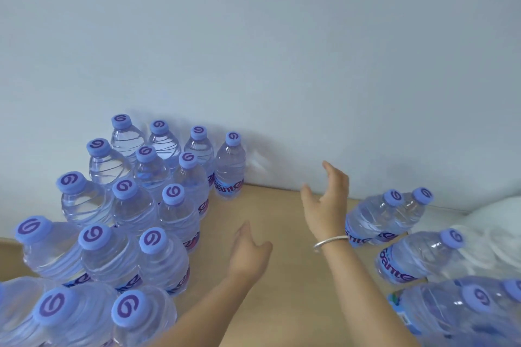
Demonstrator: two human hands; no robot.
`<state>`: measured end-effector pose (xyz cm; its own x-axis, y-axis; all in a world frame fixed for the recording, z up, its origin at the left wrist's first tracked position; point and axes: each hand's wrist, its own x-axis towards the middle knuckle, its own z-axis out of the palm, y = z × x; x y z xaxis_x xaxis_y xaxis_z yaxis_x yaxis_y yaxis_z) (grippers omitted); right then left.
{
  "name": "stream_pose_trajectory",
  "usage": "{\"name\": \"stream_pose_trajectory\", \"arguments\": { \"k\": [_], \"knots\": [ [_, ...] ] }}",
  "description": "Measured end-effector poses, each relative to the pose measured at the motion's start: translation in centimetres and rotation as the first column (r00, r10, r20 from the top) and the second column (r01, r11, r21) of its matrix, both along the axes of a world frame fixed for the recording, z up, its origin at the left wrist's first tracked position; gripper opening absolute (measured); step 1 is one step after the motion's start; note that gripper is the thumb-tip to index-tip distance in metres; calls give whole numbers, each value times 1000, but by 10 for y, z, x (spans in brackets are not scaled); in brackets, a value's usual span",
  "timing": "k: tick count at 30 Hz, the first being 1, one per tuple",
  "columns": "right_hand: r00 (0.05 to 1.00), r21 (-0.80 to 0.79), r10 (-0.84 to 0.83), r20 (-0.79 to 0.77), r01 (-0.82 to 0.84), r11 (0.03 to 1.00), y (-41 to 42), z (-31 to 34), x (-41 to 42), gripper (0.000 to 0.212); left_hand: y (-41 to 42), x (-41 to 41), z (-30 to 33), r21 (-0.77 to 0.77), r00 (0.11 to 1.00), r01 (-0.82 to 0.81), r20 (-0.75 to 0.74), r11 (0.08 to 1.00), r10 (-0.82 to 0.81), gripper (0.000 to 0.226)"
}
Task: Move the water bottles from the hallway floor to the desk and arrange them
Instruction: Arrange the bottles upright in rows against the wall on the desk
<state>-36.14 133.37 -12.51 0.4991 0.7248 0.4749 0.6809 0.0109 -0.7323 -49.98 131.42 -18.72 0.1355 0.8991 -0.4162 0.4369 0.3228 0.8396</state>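
Water bottles [135, 205] with blue caps stand upright in tight rows on the wooden desk [276, 222], filling the left and lower left of the frame up to the pale wall [282, 51]. A smaller group of bottles [389, 217] stands at the right edge, near something white and crumpled [496, 222]. Between the two groups, both hands hover over bare desk: the left hand [248, 253] has loosely relaxed fingers and holds nothing; the right hand [327, 200], a silver bangle [329, 242] on its wrist, has its fingers spread and empty.
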Motion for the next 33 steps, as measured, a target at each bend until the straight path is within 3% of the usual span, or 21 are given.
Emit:
{"name": "stream_pose_trajectory", "arguments": {
  "k": [2, 4, 9, 14, 20, 24, 28, 33],
  "knots": [
    [971, 101, -236, -25, 237, 966, -23, 6, 20, 56, -8, 9, 2, 4, 999, 53, -3, 999, -53, 67],
    [914, 101, -396, -94, 404, 909, -36, 9, 36, 61, -13, 19, 3, 25, 991, 132, -25, 991, -131, 61],
    [822, 19, -535, -197, 549, 836, -45, 2, 68, 61, -13, 39, 15, 95, 946, 321, -78, 942, -314, 65],
    [752, -235, -523, -401, 467, 852, -43, -16, 82, 53, -10, 42, 19, 122, 923, 380, -119, 917, -366, 71],
    [792, -443, -583, -182, 463, 768, -38, -23, 93, 69, -13, 33, 11, 126, 928, 367, -127, 922, -352, 72],
    [846, -437, -520, -123, 424, 793, -46, -22, 89, 66, -11, 26, 5, 140, 941, 338, -87, 931, -328, 75],
    [858, -433, -455, -238, 326, 841, -59, -8, 76, 54, -16, 14, -1, 114, 944, 319, 47, 941, -326, 94],
    [893, -355, -203, -403, 52, 933, -70, 35, 44, 49, -28, -9, 1, 163, 938, 312, 100, 936, -330, 114]
  ]
}}
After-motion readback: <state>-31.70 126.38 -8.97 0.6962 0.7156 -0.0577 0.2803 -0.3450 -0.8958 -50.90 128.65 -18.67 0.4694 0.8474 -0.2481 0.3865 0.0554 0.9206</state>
